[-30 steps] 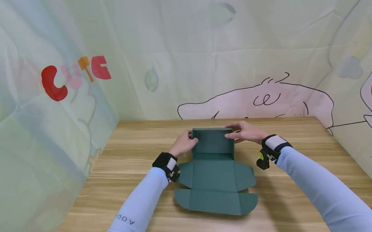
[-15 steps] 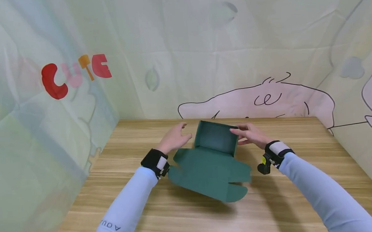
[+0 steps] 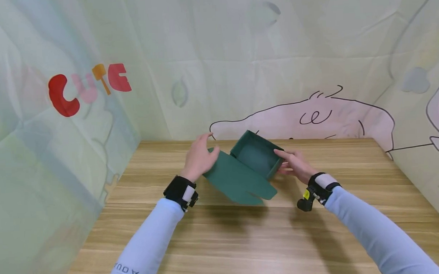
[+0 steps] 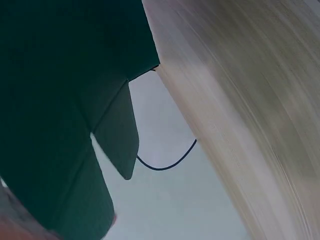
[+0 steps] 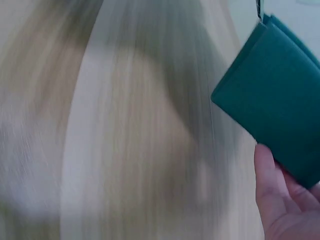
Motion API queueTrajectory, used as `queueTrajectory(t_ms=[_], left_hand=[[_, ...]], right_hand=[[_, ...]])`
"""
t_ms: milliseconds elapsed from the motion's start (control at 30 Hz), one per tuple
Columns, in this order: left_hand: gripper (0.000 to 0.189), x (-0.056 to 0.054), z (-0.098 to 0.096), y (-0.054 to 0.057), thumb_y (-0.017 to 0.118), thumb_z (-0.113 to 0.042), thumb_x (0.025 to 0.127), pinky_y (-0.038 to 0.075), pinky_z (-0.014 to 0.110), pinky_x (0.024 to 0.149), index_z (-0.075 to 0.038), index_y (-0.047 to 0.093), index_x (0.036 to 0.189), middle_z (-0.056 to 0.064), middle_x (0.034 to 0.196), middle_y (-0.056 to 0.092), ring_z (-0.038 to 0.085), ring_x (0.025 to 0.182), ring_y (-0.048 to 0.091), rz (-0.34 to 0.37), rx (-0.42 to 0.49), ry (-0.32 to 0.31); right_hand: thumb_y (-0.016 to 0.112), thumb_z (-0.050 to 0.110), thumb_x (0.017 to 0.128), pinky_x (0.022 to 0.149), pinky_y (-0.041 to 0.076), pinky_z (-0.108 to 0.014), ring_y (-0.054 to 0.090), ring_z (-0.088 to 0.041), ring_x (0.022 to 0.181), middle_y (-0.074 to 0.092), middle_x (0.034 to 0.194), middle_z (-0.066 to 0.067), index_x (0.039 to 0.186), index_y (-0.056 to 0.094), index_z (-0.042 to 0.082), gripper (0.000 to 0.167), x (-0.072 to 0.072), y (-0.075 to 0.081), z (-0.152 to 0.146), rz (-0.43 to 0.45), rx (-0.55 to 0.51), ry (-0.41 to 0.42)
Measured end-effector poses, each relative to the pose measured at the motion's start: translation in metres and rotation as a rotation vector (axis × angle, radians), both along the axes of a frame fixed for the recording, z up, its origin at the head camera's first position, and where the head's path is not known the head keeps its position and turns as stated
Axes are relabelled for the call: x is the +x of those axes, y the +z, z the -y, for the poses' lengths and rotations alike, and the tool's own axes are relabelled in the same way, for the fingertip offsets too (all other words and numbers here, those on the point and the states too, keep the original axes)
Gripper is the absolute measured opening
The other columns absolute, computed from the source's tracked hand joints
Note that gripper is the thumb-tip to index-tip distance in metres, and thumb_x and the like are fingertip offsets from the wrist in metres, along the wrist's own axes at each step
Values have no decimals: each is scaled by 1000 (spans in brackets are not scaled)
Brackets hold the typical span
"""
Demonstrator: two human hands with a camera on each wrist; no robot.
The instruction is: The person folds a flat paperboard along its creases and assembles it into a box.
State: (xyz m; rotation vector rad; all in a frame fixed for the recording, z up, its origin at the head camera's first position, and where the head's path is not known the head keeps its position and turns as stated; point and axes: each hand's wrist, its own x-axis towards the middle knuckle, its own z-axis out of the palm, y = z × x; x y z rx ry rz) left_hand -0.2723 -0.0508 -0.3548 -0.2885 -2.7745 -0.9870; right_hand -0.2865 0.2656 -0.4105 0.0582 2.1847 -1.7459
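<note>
A dark green cardboard box (image 3: 257,155) is tilted above the table, its shallow tray facing me. From the tray's lower left edge hangs the unfolded lid (image 3: 235,178) with its side flaps. My right hand (image 3: 297,165) grips the tray's right wall, thumb on the near edge and fingers behind. In the right wrist view that hand (image 5: 286,200) holds the lower corner of the box (image 5: 275,95). My left hand (image 3: 199,158) is at the lid's left end, fingers spread and thumb apart; whether it touches is unclear. The lid's flap (image 4: 117,135) shows in the left wrist view.
The wooden table (image 3: 223,241) lies under both hands. A printed cloth backdrop (image 3: 188,65) rises behind the table's far edge and along its sides. Each wrist wears a black strap (image 3: 180,192) with a small camera.
The box was standing with its lid flat on the table; it has been lifted and turned, its lid swinging up leftward. My left hand let go of the tray's left wall and moved left.
</note>
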Motion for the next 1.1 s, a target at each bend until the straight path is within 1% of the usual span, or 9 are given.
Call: queueTrajectory(t_ms=[100,267,433,533,600,700,833,967,1100], left_hand=[[52,0,0,0,51,-28,94,41,48,106,-9,44,142,13,145,45,32,133,44,-57,25,34],[51,0,1,-3,51,-25,92,39,48,107,-9,46,140,12,146,43,31,136,37,-137,38,81],[51,-1,2,-5,52,-24,91,37,50,108,-9,46,139,15,149,38,33,138,32,-153,34,123],[52,0,3,-6,53,-24,91,38,50,107,-10,45,140,16,149,37,34,137,33,-124,42,144],[53,0,3,-7,53,-25,92,39,50,105,-11,44,142,17,147,38,35,134,37,-78,63,156],[55,0,4,-9,52,-27,92,41,49,101,-12,41,144,18,141,44,34,125,45,19,104,158],[55,0,7,-9,52,-22,90,42,48,101,-10,43,143,18,140,49,33,123,50,111,159,140],[53,1,7,-8,53,-13,87,42,46,104,-4,46,139,18,141,50,32,124,51,137,194,129],[53,1,7,-6,51,-8,85,41,46,106,0,46,137,19,140,50,32,127,49,135,216,116]], right_hand=[[51,56,94,98,50,-42,63,-16,89,56,113,-8,144,36,-5,80,3,-3,5,26,6,-44],[48,54,96,100,49,-41,61,-19,94,45,132,-19,148,26,-5,82,7,-7,12,77,-7,-79],[46,48,99,100,49,-38,62,-20,101,36,145,-24,150,20,-5,78,9,-11,19,137,-124,-89],[44,44,100,98,50,-35,59,-20,105,33,147,-23,151,18,-4,74,9,-14,23,171,-205,-81],[42,42,101,99,50,-35,57,-20,108,31,147,-21,152,16,-3,72,10,-16,25,189,-232,-78],[39,41,102,101,48,-37,55,-22,112,30,149,-22,152,13,-2,71,11,-18,26,203,-232,-73],[39,41,102,105,44,-39,48,-28,122,25,153,-25,153,8,-2,73,12,-21,27,219,-228,-58],[41,39,102,107,42,-40,42,-34,131,23,154,-26,152,8,-4,73,12,-23,28,220,-225,-32],[41,36,102,110,39,-42,37,-36,136,21,155,-27,152,6,-5,73,12,-23,28,215,-209,-8]])
